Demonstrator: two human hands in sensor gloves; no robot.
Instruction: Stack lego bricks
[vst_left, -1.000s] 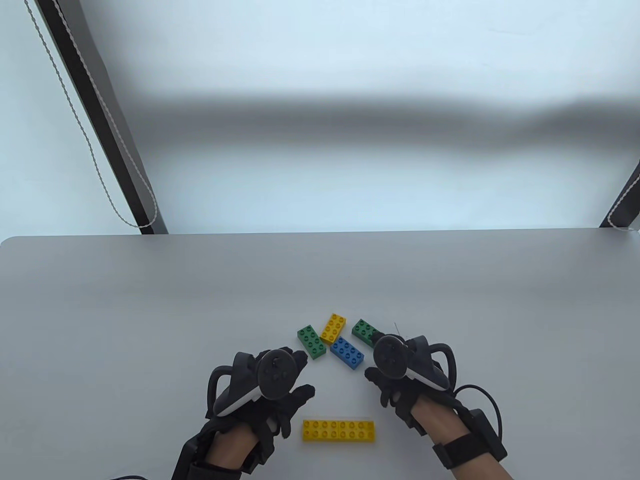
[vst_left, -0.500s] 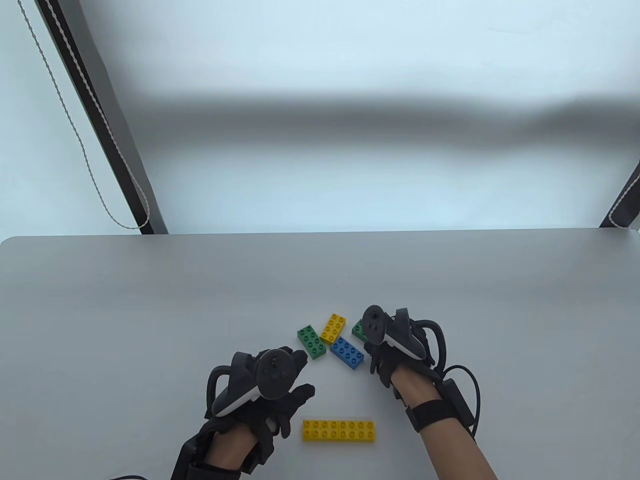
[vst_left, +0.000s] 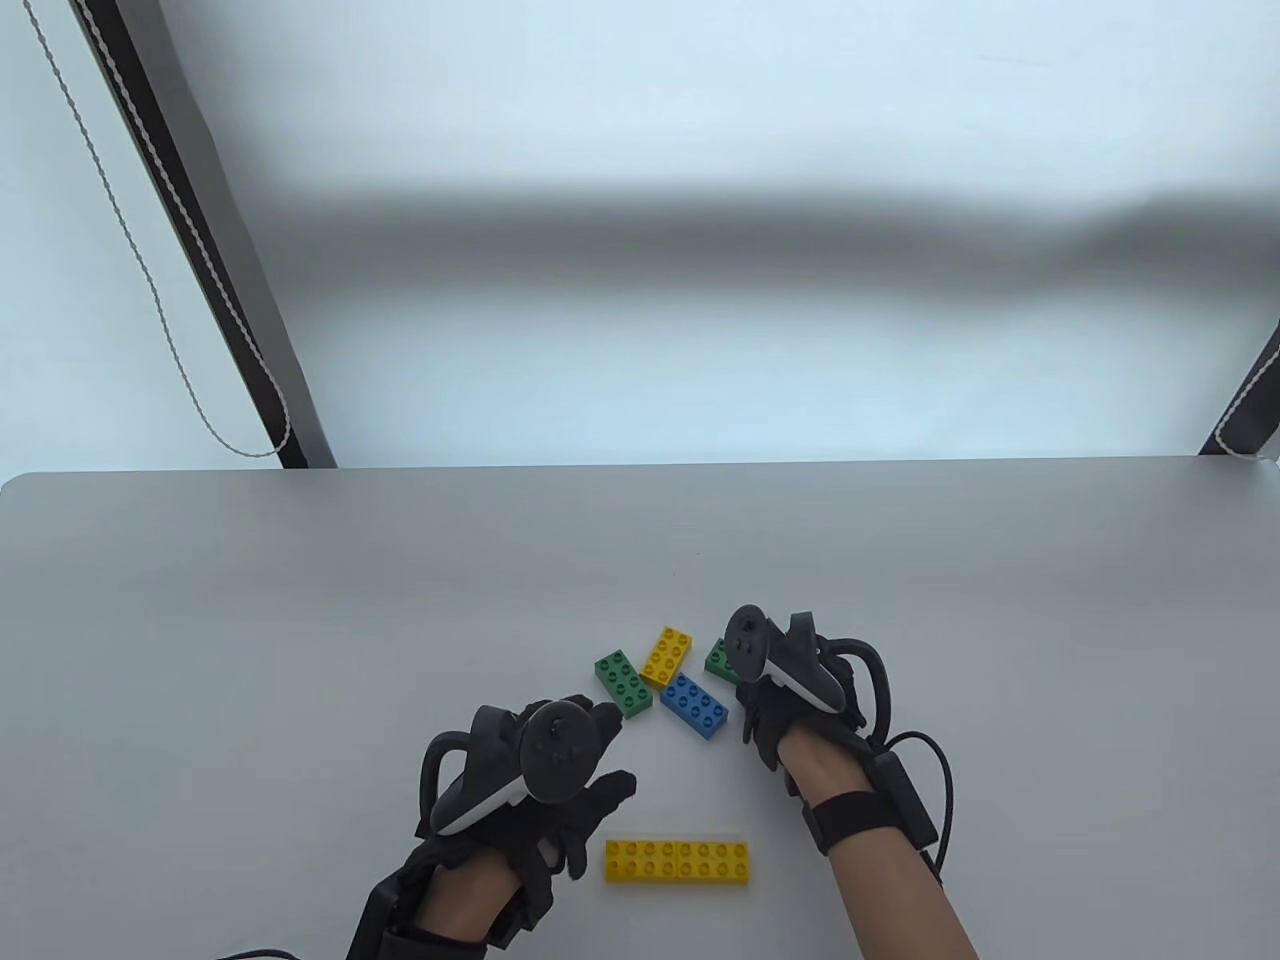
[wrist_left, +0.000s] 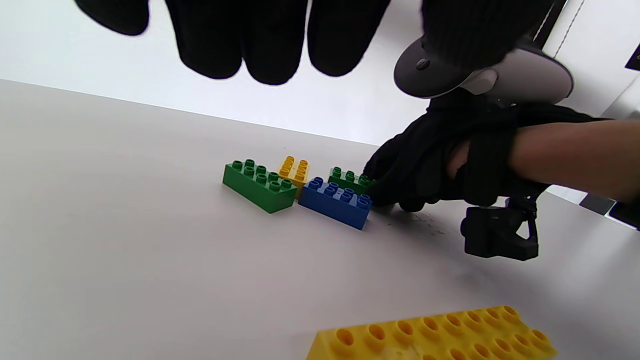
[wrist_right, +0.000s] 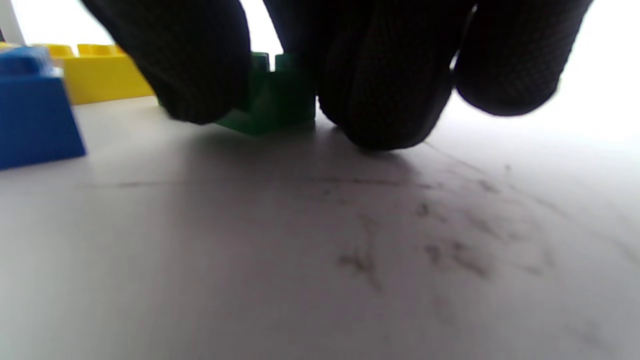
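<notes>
My right hand reaches down on the right green brick, which lies on the table. In the right wrist view my thumb and fingers flank this green brick and pinch it. It also shows in the left wrist view. Beside it lie a blue brick, a small yellow brick and another green brick. My left hand is open and holds nothing, just below the left green brick. A long yellow brick lies nearest me between my wrists.
The grey table runs to a far edge at mid-frame. A dark post with a hanging cord stands beyond the far left corner. Another post is at the far right.
My right hand moved up and left, turned, and came down onto the right green brick. My left hand shifted very slightly right. The bricks have not moved.
</notes>
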